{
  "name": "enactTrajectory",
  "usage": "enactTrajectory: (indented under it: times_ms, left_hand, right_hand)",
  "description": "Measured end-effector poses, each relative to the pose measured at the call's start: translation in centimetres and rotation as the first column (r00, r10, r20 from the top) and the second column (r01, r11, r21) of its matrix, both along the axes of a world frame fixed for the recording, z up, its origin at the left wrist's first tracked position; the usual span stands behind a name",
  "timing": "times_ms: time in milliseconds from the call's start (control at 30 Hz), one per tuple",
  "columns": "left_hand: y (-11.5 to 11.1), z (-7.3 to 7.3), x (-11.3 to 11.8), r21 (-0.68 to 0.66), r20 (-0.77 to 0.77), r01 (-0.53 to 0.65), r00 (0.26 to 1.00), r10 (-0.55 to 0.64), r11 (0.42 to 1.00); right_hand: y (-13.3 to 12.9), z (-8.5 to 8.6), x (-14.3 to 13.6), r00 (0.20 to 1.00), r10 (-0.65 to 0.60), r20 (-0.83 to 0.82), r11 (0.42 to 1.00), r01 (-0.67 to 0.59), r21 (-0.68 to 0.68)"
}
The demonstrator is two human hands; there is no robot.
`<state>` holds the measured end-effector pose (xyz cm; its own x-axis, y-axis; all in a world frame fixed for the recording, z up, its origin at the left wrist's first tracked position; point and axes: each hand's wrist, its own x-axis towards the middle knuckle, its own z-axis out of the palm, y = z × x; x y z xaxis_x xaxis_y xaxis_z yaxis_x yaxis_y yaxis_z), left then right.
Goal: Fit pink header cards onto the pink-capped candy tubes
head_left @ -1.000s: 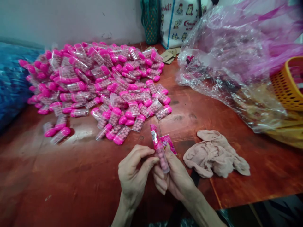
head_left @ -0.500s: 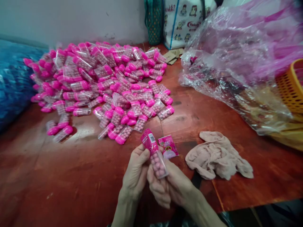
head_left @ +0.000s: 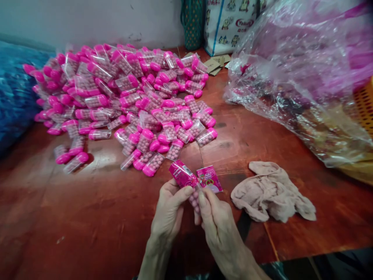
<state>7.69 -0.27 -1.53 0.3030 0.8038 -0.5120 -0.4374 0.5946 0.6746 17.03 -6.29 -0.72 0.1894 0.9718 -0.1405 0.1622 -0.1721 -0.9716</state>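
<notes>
While left hand (head_left: 168,208) pinches pink-labelled container (head_left: 183,174), right hand (head_left: 219,217) fingers closed on its edge, pink packet (head_left: 210,178) beyond, capped containers (head_left: 144,140) heaped behind.

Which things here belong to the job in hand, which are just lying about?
Likely in the job:
pink-wrapped container, held by left hand and right hand
pink printed card
piled pink-capped containers

Likely just lying about:
crumpled cloth
cardboard pieces
white printed bag
teal dotted bag
</notes>
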Motion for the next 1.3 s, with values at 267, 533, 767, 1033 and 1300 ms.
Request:
enactTrajectory:
  times_ms: [267,533,767,1033,1300]
  left_hand:
    - [-0.3,-0.4,-0.1,0.060,0.095,-0.084,0.992,0.078,0.995]
    - [-0.3,-0.8,-0.3,0.091,0.039,-0.075,0.997,0.071,0.993]
    - [-0.6,-0.2,0.0,0.093,0.105,0.089,0.990,-0.099,0.992]
    - [-1.0,0.0,0.0,0.053,0.110,0.102,0.988,-0.107,0.993]
    - [-0.1,-0.1,-0.2,0.134,-0.043,-0.107,0.993,0.114,0.985]
  right_hand:
    - [0.4,-0.3,-0.6,0.987,0.062,0.147,0.998,-0.066,0.021]
    - [0.5,-0.9,-1.7,0.989,0.112,0.094,0.993,-0.108,-0.051]
    - [-0.3,-1.1,-2.1,0.995,0.022,0.097,0.999,-0.026,0.043]
    - [1.0,-0.2,-1.0,0.960,-0.025,0.279,0.990,-0.015,0.140]
    - [1.0,-0.7,-1.1,0.852,-0.136,0.505,0.968,0.007,0.249]
